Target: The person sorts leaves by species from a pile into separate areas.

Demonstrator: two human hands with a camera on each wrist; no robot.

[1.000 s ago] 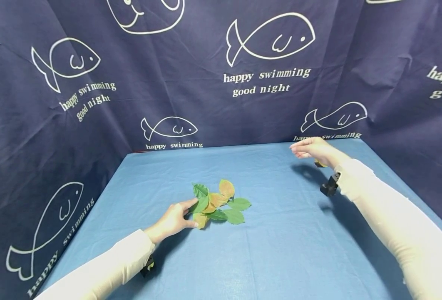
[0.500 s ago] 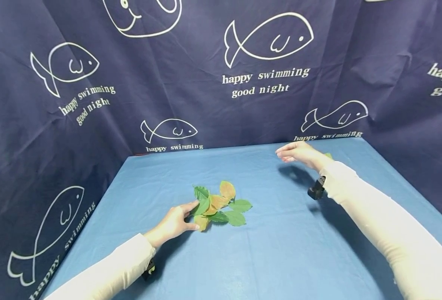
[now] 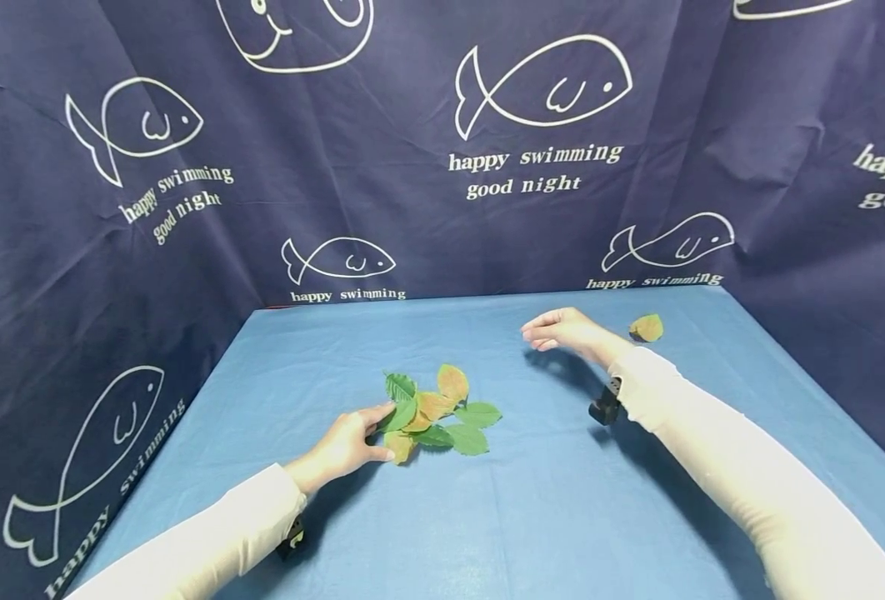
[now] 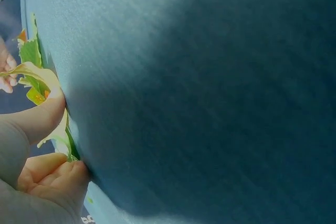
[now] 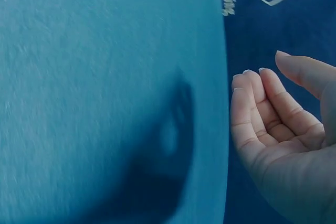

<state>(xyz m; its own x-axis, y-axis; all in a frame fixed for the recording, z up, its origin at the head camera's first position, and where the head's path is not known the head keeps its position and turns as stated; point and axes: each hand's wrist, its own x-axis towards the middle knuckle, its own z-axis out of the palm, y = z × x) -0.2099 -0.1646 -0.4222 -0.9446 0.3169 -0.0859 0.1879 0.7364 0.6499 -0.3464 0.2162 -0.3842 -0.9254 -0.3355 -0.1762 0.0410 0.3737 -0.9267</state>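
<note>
Several green and yellow-orange leaves [image 3: 434,405] lie overlapping in a loose cluster on the blue cloth. My left hand [image 3: 345,444] rests at the cluster's left edge, index finger on a green leaf [image 3: 401,413], thumb on a yellowish leaf [image 3: 400,447], with a gap between thumb and finger. In the left wrist view, the left hand [image 4: 44,166] has its thumb against a yellowish leaf [image 4: 39,71] and its fingertips bent at the cloth. My right hand [image 3: 573,332] hovers above the cloth, right of and behind the cluster; the right wrist view shows the hand [image 5: 286,140] empty, fingers gently bent.
A single yellow-orange leaf [image 3: 647,327] lies at the back right, beyond the right wrist. The blue cloth [image 3: 442,533] covers the table. A dark blue curtain [image 3: 412,200] with white fish drawings hangs behind and at both sides.
The right hand has moved left and closer, toward the cluster, and the single leaf at the back right is now uncovered. The left hand has stayed at the cluster's left edge.
</note>
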